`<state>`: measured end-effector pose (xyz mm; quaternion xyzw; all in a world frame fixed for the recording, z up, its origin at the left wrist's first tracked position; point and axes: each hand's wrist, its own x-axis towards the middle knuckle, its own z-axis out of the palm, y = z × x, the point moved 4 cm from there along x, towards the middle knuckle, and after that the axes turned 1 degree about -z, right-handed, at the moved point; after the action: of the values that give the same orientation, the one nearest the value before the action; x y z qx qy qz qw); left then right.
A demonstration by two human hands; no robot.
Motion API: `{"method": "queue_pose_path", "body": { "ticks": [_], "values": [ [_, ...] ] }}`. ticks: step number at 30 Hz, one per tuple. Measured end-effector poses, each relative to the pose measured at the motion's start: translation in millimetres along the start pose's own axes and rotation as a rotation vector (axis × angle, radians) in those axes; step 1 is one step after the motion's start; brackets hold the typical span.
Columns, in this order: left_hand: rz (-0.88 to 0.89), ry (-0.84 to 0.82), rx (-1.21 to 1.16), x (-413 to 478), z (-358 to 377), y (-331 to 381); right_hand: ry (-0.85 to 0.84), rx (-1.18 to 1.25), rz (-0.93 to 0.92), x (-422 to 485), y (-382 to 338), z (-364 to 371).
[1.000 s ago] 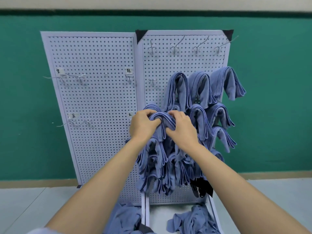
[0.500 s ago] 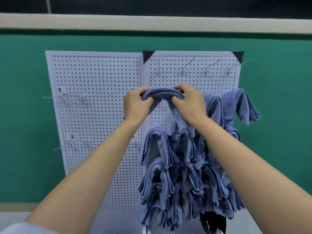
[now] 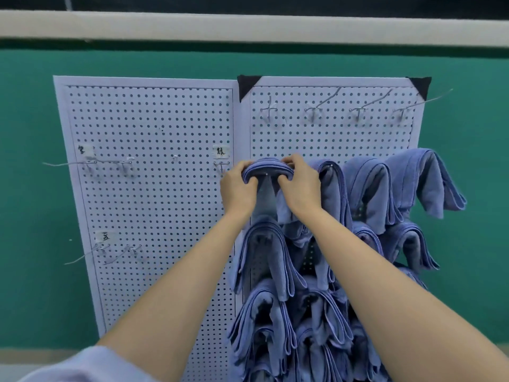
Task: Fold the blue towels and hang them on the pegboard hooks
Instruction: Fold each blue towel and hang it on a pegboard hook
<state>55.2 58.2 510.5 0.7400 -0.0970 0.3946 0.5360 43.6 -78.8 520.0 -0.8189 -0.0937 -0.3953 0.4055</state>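
Folded blue towel (image 3: 268,168) arched just right of the pegboard (image 3: 154,205) centre seam, second hook row from its top. Left hand (image 3: 238,193) and right hand (image 3: 298,188) each curl round one end of the fold, gripping it. Soft, light, limp cloth that probably unfolds if let slack; best held at the folded crest. Hung towels (image 3: 369,188) crowd the pegboard's right and lower part. Empty hooks (image 3: 314,109) line its top row, and its left panel is mostly bare.

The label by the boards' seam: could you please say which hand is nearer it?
Left. The left hand grips the towel just below and right of the label; the right hand grips it farther right.
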Motion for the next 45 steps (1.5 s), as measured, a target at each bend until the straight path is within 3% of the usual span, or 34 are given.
{"method": "queue_pose_path", "body": {
  "ticks": [7,11,15,25,29,36,45],
  "values": [
    [0.043,-0.017,-0.042,-19,5,-14,-0.006,-0.025,-0.005,-23,13,8],
    [-0.005,-0.042,0.031,-27,3,-28,-0.121,-0.254,-0.007,-34,19,7],
    [-0.017,-0.061,0.032,-32,3,-29,-0.063,-0.441,-0.056,-35,19,-1],
    [-0.172,-0.243,0.134,-50,-2,-30,-0.298,-0.302,0.048,-54,16,-3],
    [-0.247,-0.244,0.133,-77,-25,-20,-0.35,-0.261,0.054,-79,8,-28],
    [-0.222,-0.314,0.186,-161,-51,3,-0.425,-0.205,0.076,-157,13,-69],
    [-0.427,-0.605,0.229,-312,-9,-81,-0.672,-0.278,0.298,-298,115,-58]
  ]
}}
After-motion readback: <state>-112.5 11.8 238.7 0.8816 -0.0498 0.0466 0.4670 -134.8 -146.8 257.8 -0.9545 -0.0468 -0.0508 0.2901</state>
